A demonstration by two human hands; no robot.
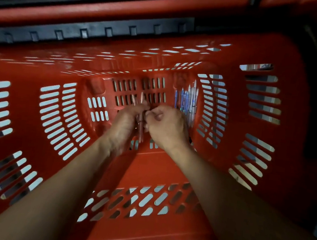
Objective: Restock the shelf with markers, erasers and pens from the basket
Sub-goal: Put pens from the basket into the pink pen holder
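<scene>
Both hands deep in a red slotted basket (168, 171), left hand (127, 120) curled round a bunch of red pens (140, 126), right hand (165, 125) pinching them at its 9 o'clock, blue pens (186, 101) lying on the basket floor at 1 o'clock of the hands

Both hands (149, 123) grip pens (140, 126) inside basket (218, 154).

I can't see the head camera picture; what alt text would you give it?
Two bare hands reach deep into a red slotted basket, the left hand gripping a few red pens while the right hand pinches at them. A cluster of blue pens lies on the basket floor just right of the hands.
</scene>
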